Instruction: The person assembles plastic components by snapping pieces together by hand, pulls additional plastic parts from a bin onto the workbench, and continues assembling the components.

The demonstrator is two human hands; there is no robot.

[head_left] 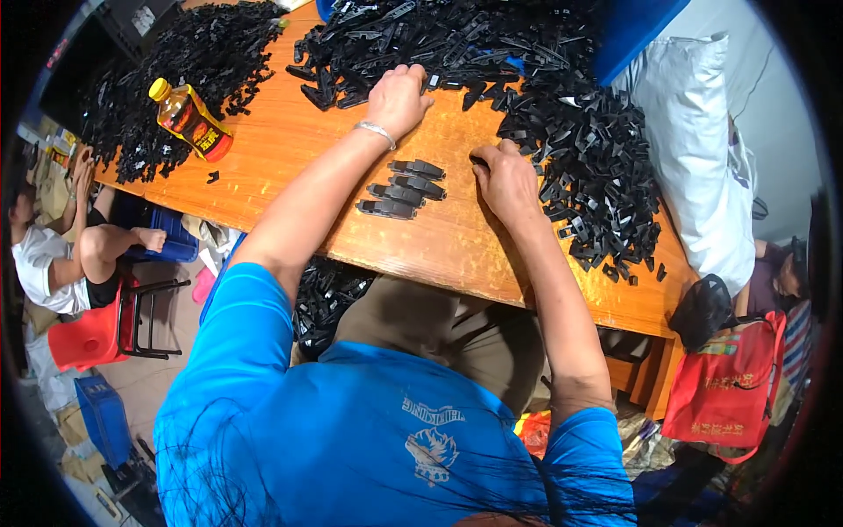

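Note:
My left hand [399, 104], with a bracelet at the wrist, reaches to the near edge of the far pile of black plastic parts [474, 44]. Its fingers are curled down over the parts, and what they grip is hidden. At the edge of the right-hand pile of smaller black pieces [606, 176], my right hand [509, 180] has thumb and forefinger closed around a small black plastic piece [479, 161]. Between my forearms, several joined black clip-like parts [404, 189] lie side by side in a slanting row on the wooden table [430, 250].
A yellow-capped drink bottle [190, 120] stands by another black pile [211, 53] at the left. A blue panel [637, 35] and a white sack [698, 149] border the right side. A red bag [727, 382] hangs below. A person [66, 255] sits at the far left.

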